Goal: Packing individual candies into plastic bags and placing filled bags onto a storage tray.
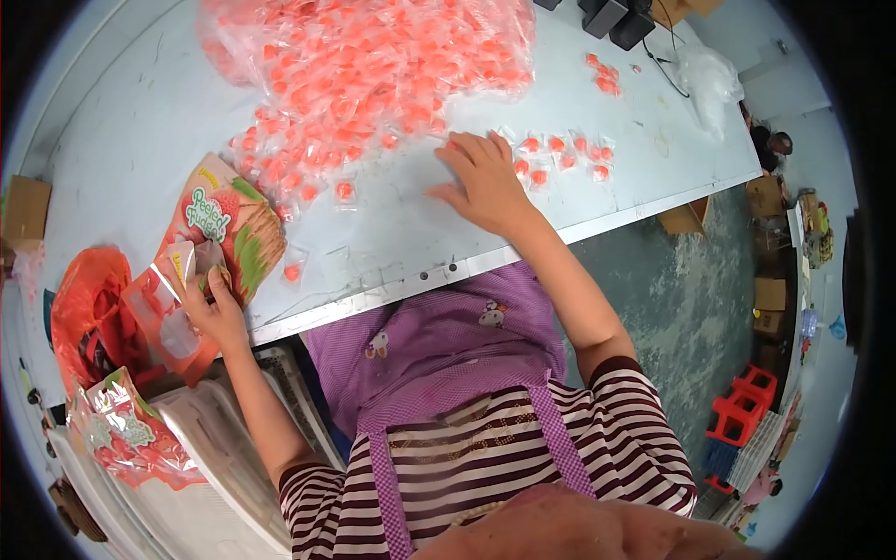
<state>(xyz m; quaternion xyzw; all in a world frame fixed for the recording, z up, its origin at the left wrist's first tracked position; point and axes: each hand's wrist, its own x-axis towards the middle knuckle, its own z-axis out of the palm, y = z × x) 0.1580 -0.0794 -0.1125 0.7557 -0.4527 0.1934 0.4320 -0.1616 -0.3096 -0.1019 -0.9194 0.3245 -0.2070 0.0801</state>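
My left hand (217, 313) is closed on a printed plastic pouch (207, 210) with red fruit and green leaves on it, at the table's near left edge. My right hand (490, 187) hovers or rests palm down over the table, fingers apart; it appears to hold nothing. Just right of its fingers lie several small wrapped red candies (567, 161) in clear sachets. Beyond and to the left spreads a large heap of the same candies (345, 93). Single candies (345, 191) lie between the pouch and the heap.
The table (392, 243) has a metal front edge. A clear bag (705, 79), dark devices with a cable (621, 21) and a small candy cluster (605, 75) sit at the far right. Left of me are an orange-red bag (89, 299), more pouches (131, 425) and pale crates (219, 448).
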